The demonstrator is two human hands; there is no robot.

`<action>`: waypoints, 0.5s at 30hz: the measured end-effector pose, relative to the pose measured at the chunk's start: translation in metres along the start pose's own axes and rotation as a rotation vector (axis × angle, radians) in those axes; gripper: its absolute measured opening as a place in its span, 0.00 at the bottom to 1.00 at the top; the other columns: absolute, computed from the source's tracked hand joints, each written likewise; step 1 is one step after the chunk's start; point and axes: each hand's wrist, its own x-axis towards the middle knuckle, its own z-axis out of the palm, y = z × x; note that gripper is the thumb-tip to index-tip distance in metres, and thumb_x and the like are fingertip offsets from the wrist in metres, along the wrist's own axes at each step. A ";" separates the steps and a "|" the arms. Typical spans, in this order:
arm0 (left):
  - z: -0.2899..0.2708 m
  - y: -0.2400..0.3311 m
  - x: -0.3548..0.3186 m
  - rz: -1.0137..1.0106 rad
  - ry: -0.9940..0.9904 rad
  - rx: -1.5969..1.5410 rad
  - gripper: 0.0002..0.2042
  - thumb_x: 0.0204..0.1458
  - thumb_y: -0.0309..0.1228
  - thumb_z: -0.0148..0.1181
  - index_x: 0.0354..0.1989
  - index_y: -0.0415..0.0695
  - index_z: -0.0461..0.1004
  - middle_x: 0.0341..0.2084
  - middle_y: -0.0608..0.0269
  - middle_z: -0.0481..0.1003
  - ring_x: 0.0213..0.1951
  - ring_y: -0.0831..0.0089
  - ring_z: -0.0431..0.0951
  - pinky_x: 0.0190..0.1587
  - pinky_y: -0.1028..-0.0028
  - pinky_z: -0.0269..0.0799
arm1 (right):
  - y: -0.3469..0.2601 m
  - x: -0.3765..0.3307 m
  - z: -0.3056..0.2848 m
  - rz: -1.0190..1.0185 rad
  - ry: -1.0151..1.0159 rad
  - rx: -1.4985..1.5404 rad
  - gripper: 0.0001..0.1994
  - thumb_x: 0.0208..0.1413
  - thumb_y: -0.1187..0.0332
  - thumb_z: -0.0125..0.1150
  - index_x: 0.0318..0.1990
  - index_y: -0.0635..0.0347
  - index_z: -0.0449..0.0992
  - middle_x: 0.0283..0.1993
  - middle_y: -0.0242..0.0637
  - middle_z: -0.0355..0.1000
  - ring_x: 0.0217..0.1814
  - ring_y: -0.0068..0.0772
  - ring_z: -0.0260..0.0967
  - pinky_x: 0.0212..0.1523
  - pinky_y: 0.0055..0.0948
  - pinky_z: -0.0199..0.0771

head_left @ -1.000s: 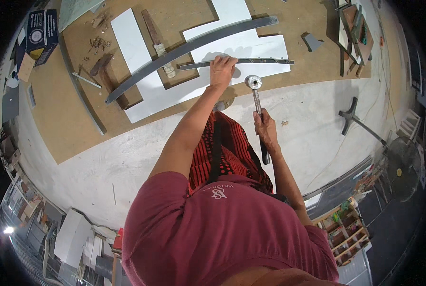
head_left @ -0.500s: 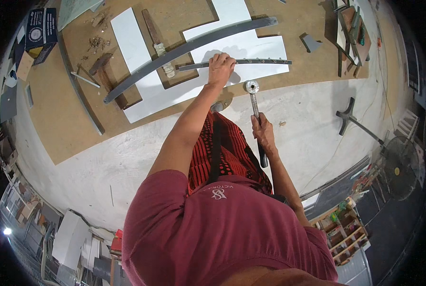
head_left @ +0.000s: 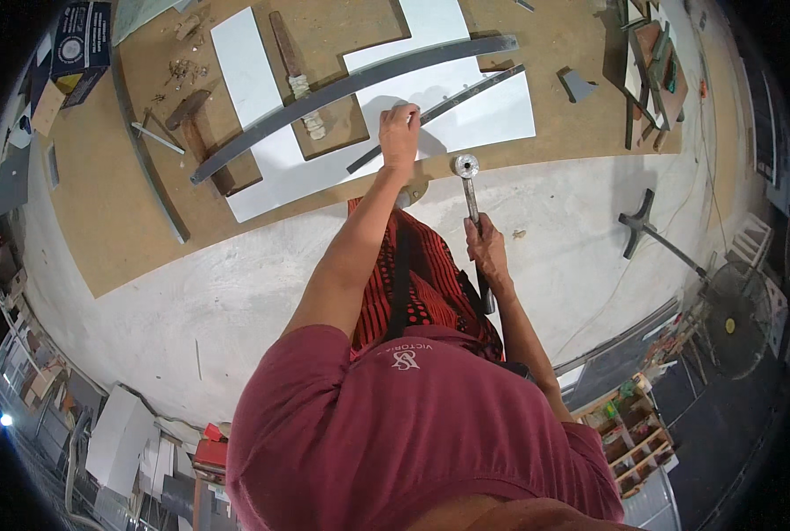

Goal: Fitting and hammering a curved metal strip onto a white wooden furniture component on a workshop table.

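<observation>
My left hand (head_left: pixel 399 134) is closed on a narrow dark strip (head_left: pixel 473 95) with several small marks along it. The strip lies slantwise over a white cut-out panel (head_left: pixel 492 119), its near end below my wrist and its far end up to the right. Just beyond it, a long curved grey strip (head_left: pixel 351 86) spans the panel. My right hand (head_left: pixel 487 246) grips a hammer (head_left: pixel 470 190) with a round metal head, metal shaft and dark handle. The hammer is held upright in front of me, its head by the board's near edge. My left fingertips are partly hidden.
The panel rests on a brown board (head_left: pixel 103 257). A second curved strip (head_left: pixel 152 177) and a wooden-handled tool (head_left: pixel 196 142) lie left; a wrapped-handle tool (head_left: pixel 298 84) lies inside the panel's cut-out. Offcuts (head_left: pixel 651 71) are piled right, near a fan (head_left: pixel 733 323). A dark box (head_left: pixel 81 44) stands far left.
The narrow dark strip has turned from nearly level to slanting, right end farther away and left end nearer. My left hand has shifted slightly left. My right hand still holds the hammer.
</observation>
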 end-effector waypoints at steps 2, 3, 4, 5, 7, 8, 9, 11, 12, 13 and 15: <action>-0.004 -0.005 0.001 -0.004 -0.028 -0.037 0.04 0.44 0.29 0.60 0.30 0.49 0.75 0.28 0.64 0.75 0.38 0.63 0.70 0.41 0.64 0.64 | -0.001 0.001 0.001 -0.017 0.008 -0.013 0.15 0.58 0.56 0.49 0.33 0.62 0.66 0.14 0.35 0.61 0.12 0.24 0.60 0.14 0.27 0.60; -0.005 -0.007 0.000 -0.005 -0.024 -0.034 0.04 0.44 0.29 0.60 0.30 0.49 0.75 0.28 0.64 0.75 0.38 0.63 0.70 0.41 0.64 0.64 | -0.001 0.001 0.001 0.001 -0.007 0.001 0.15 0.58 0.56 0.49 0.33 0.62 0.66 0.14 0.34 0.61 0.12 0.24 0.60 0.15 0.27 0.60; -0.006 -0.003 -0.002 0.026 -0.052 0.033 0.05 0.43 0.30 0.61 0.30 0.50 0.76 0.28 0.67 0.75 0.38 0.63 0.70 0.42 0.64 0.63 | 0.001 0.001 0.000 0.025 -0.017 0.016 0.15 0.58 0.56 0.49 0.34 0.62 0.66 0.15 0.34 0.61 0.13 0.24 0.60 0.15 0.27 0.60; -0.007 0.001 -0.003 0.057 -0.080 0.100 0.05 0.42 0.31 0.62 0.29 0.51 0.76 0.28 0.69 0.74 0.38 0.64 0.70 0.43 0.65 0.62 | 0.004 0.001 0.000 0.027 -0.015 0.015 0.15 0.58 0.56 0.49 0.34 0.62 0.66 0.15 0.34 0.61 0.13 0.24 0.60 0.15 0.27 0.60; -0.008 0.005 -0.001 0.075 -0.066 0.154 0.04 0.41 0.32 0.63 0.27 0.52 0.77 0.29 0.71 0.74 0.38 0.65 0.69 0.43 0.64 0.61 | 0.013 0.003 0.004 -0.023 0.014 -0.004 0.16 0.58 0.56 0.49 0.34 0.62 0.66 0.15 0.34 0.61 0.13 0.25 0.60 0.15 0.27 0.60; -0.008 0.006 -0.001 0.094 -0.051 0.210 0.04 0.40 0.33 0.64 0.26 0.53 0.77 0.29 0.73 0.73 0.38 0.65 0.69 0.44 0.64 0.60 | 0.017 0.003 0.005 -0.022 0.015 -0.005 0.16 0.58 0.56 0.49 0.34 0.62 0.66 0.15 0.34 0.61 0.13 0.25 0.60 0.15 0.27 0.60; -0.009 0.007 0.000 0.094 -0.052 0.208 0.04 0.40 0.33 0.64 0.26 0.53 0.77 0.29 0.73 0.73 0.38 0.65 0.69 0.44 0.64 0.60 | 0.021 0.004 0.005 -0.026 0.006 -0.019 0.16 0.58 0.56 0.49 0.33 0.62 0.66 0.15 0.34 0.61 0.13 0.25 0.60 0.15 0.27 0.60; -0.009 0.003 0.001 0.100 -0.026 0.269 0.03 0.38 0.35 0.65 0.23 0.55 0.78 0.28 0.75 0.72 0.37 0.66 0.68 0.44 0.63 0.59 | 0.017 0.003 0.004 -0.034 -0.008 -0.034 0.16 0.58 0.56 0.48 0.33 0.61 0.66 0.15 0.34 0.61 0.12 0.25 0.60 0.15 0.27 0.60; -0.008 0.002 0.001 0.099 -0.025 0.269 0.03 0.38 0.35 0.65 0.23 0.55 0.78 0.28 0.75 0.72 0.37 0.66 0.68 0.44 0.63 0.59 | 0.015 0.003 0.003 -0.014 -0.026 -0.039 0.16 0.58 0.55 0.48 0.34 0.62 0.65 0.15 0.41 0.64 0.15 0.35 0.64 0.17 0.33 0.62; -0.007 0.002 0.001 0.126 -0.012 0.268 0.03 0.38 0.35 0.65 0.23 0.56 0.78 0.28 0.75 0.72 0.37 0.67 0.68 0.44 0.63 0.58 | 0.012 0.002 0.002 0.008 -0.042 -0.044 0.17 0.58 0.55 0.48 0.34 0.62 0.65 0.16 0.48 0.66 0.17 0.45 0.68 0.19 0.40 0.65; -0.005 0.003 0.000 0.154 -0.001 0.266 0.03 0.37 0.35 0.65 0.22 0.56 0.78 0.27 0.76 0.72 0.37 0.67 0.68 0.43 0.62 0.57 | 0.009 0.000 0.000 0.016 -0.051 -0.037 0.16 0.58 0.55 0.48 0.34 0.62 0.64 0.16 0.48 0.66 0.16 0.45 0.68 0.19 0.39 0.64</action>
